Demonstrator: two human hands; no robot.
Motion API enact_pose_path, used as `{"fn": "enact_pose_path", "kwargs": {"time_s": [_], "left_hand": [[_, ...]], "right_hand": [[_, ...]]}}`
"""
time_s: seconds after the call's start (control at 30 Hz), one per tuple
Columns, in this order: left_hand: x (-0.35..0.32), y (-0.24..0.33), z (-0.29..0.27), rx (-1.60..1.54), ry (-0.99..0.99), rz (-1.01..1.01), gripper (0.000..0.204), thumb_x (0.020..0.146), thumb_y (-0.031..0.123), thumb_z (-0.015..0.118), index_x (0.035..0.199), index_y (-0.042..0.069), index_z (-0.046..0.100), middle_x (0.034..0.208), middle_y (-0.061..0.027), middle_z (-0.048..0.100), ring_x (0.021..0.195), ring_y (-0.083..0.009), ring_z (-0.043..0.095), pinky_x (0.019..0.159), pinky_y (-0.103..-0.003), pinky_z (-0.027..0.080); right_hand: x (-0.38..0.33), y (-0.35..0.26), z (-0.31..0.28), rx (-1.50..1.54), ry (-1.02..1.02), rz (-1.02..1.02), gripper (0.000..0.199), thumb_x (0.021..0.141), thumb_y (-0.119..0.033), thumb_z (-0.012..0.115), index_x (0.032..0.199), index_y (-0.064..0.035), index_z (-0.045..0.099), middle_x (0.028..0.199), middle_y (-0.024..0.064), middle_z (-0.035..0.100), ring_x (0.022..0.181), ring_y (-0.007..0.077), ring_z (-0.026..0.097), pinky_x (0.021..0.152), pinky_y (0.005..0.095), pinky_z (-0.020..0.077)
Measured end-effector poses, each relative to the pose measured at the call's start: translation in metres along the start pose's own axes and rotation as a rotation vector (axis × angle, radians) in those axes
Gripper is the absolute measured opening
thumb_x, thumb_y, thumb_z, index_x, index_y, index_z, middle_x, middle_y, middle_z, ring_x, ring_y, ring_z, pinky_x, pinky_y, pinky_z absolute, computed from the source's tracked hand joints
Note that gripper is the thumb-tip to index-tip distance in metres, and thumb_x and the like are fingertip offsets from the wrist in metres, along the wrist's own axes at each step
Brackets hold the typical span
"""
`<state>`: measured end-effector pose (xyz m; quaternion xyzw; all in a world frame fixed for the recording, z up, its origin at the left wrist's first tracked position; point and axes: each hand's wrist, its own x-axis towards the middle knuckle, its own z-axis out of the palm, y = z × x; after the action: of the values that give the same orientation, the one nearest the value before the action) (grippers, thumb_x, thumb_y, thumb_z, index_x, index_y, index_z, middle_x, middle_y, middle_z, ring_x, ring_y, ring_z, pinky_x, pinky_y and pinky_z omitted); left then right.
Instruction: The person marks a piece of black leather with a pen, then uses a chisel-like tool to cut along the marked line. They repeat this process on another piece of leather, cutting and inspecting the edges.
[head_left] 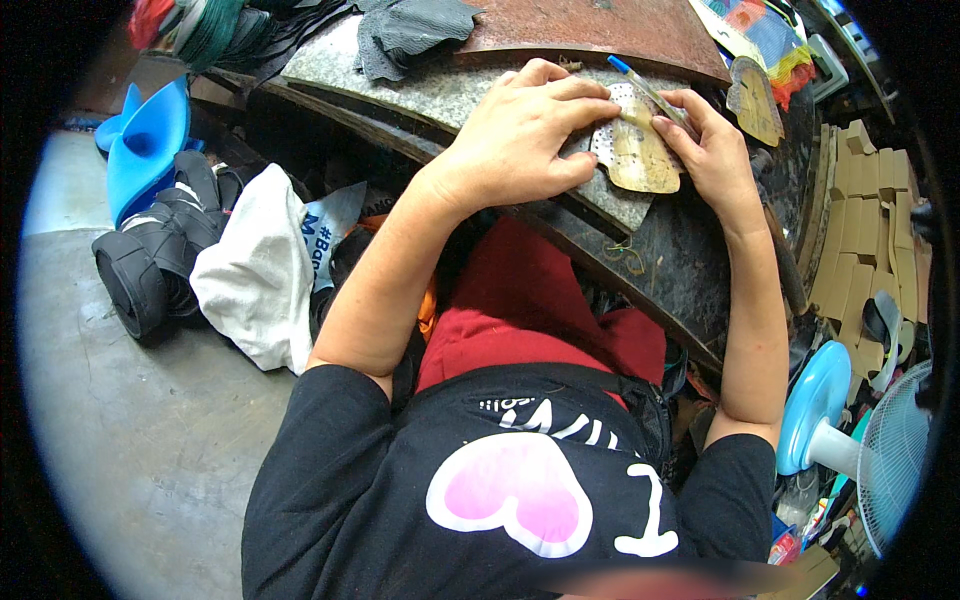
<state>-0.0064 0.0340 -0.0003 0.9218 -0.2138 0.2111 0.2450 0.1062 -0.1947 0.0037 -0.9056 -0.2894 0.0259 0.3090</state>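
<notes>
My right hand (pixel 706 150) grips a slim pen (pixel 650 92) with a blue end, pinched between thumb and fingers. The pen slants across a worn, yellowed flat template (pixel 640 150) with a rounded lower end. Under and beside the template shows a pale sheet with dark dots (pixel 605 145). My left hand (pixel 535 130) lies to the left with fingers stretched out, their tips at the template's left edge and the thumb apart. Both hands rest over a speckled grey stone slab (pixel 385 110). The pen's lower tip is hidden by my right fingers.
A reddish-brown board (pixel 590 35) and a dark grey cloth (pixel 410 35) lie beyond the slab. Another yellowed template (pixel 754 100) is at right. Left stand black strap rolls (pixel 150 260), a white cloth (pixel 260 270) and a blue chair (pixel 150 140); right, a fan (pixel 895 460) and stacked cardboard (pixel 865 220).
</notes>
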Motion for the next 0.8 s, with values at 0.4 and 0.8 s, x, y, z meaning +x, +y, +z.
{"fn": "enact_pose_path", "kwargs": {"time_s": [0.4, 0.8], "left_hand": [[0.0, 0.005, 0.0, -0.02, 0.033, -0.016, 0.043, 0.077, 0.024, 0.075, 0.116, 0.011, 0.065, 0.122, -0.0082, 0.063, 0.114, -0.0337, 0.053, 0.1, -0.042, 0.044], [0.004, 0.018, -0.011, 0.086, -0.015, -0.041, 0.033, 0.077, 0.025, 0.074, 0.108, 0.013, 0.069, 0.122, -0.0097, 0.06, 0.115, -0.033, 0.052, 0.099, -0.042, 0.044]], "right_hand": [[-0.006, -0.011, -0.003, 0.021, 0.01, 0.027, 0.032, 0.09, -0.029, 0.068, 0.116, -0.0108, 0.064, 0.073, 0.01, 0.064, 0.063, 0.0176, 0.06, 0.062, 0.0317, 0.0486], [-0.009, -0.013, -0.012, 0.051, 0.153, -0.011, 0.025, 0.089, -0.025, 0.07, 0.1, -0.0021, 0.067, 0.075, 0.0101, 0.065, 0.062, 0.0162, 0.058, 0.061, 0.0307, 0.0473]]}}
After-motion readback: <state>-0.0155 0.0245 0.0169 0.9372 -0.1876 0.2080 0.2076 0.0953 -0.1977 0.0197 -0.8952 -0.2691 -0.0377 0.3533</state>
